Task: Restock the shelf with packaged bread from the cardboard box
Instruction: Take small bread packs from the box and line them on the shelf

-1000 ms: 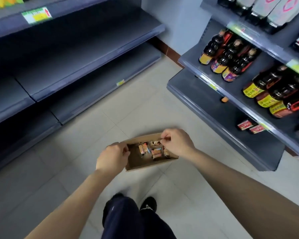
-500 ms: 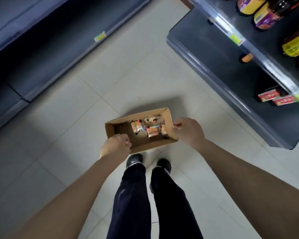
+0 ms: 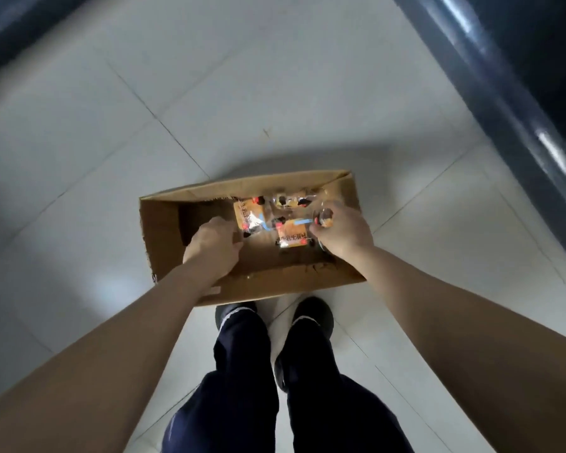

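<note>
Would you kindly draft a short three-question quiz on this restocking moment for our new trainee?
1. True or false: the open brown cardboard box stands on a shelf.
2. Where do the orange-and-clear bread packets lie? A) toward the box's right end B) scattered on the floor C) on the person's shoes
3. Fill in: ___ of the person's hands reach into the box.

Key: 1. False; it stands on the white tiled floor. 2. A. 3. Both: the left hand and the right hand.
</note>
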Demonstrator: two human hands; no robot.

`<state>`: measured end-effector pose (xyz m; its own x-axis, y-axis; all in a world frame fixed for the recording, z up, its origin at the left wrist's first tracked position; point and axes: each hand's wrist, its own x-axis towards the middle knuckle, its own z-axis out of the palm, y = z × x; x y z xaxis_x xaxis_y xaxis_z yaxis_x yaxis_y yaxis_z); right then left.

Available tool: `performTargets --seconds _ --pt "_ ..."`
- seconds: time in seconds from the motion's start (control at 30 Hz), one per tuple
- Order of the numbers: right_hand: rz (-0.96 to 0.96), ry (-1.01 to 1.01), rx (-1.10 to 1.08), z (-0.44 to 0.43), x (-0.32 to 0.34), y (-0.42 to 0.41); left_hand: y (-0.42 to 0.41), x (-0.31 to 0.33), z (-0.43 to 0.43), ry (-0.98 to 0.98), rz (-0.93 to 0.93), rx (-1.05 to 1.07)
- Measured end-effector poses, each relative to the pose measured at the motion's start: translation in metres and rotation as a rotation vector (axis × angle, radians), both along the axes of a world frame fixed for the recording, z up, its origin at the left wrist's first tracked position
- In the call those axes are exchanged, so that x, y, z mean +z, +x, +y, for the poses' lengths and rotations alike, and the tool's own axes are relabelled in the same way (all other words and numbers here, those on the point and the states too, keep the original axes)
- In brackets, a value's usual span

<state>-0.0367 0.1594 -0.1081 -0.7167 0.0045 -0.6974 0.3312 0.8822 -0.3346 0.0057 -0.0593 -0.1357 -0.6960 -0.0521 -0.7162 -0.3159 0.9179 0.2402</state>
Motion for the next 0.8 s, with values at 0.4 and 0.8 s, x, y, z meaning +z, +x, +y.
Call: performTargets --seconds 0.4,0.8 --pt "-0.100 -0.244 -0.497 -0.008 -0.166 -0.025 -0.024 -0.158 0.004 -0.023 -0.064 -0.071" --pt "-0.091 -0.247 -0.089 -0.029 -0.176 -0.025 -0.009 -0.165 0.013 0.250 -0.291 0.473"
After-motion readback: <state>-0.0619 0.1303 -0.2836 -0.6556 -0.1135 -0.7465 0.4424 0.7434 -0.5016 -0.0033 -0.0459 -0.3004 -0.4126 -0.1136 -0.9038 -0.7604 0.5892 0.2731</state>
